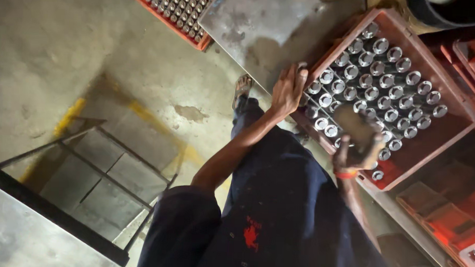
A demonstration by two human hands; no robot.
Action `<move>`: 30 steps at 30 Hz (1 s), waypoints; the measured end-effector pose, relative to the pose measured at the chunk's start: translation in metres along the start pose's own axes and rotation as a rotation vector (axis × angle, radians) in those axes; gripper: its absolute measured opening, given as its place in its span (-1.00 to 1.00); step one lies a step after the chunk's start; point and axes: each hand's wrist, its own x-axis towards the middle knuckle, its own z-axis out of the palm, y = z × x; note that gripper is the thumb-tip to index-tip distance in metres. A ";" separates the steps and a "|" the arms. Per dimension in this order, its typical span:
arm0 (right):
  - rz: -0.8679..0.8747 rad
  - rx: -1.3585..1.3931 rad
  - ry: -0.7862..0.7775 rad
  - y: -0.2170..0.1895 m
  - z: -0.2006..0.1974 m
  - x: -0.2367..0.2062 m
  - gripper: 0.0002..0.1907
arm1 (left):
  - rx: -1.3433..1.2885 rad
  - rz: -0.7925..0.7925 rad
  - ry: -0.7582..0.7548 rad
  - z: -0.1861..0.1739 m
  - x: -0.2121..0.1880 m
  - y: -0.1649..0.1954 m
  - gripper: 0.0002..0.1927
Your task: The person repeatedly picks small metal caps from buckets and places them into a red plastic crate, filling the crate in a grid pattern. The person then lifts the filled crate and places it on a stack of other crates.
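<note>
Right hand (359, 148) is motion-blurred; it holds a brownish thing (357, 128), cloth or pad, can't tell which, and the grip itself isn't readable. That thing covers several metal parts (386, 81) in the red crate (462, 107) beneath it. Left hand (287, 90) sits at the crate's edge w/ fingertips curled over the rim, so whether they pinch a part is unclear. Second crate (170, 21) is cut by the top edge, parts in it too small to make out. Dark round object (442, 11) top right is cut off too. Bottom-right boxes (440, 219) are dim and blurred. Foot in sandal (242, 89) is partly behind the leg.
</note>
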 end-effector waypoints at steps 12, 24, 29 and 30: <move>0.048 -0.243 -0.145 0.020 0.028 0.022 -0.48 | -0.136 -0.038 0.061 0.001 0.000 -0.004 -0.50; -0.146 -0.547 -0.505 0.040 0.014 0.002 -0.62 | -0.163 0.042 0.062 -0.003 0.000 0.001 -0.43; -0.032 -0.427 -0.207 0.053 0.013 0.020 -0.57 | -0.191 -0.005 0.059 -0.004 0.002 0.002 -0.39; -0.069 -0.458 -0.211 0.056 0.016 0.026 -0.58 | -0.181 -0.035 0.052 -0.003 0.002 0.002 -0.39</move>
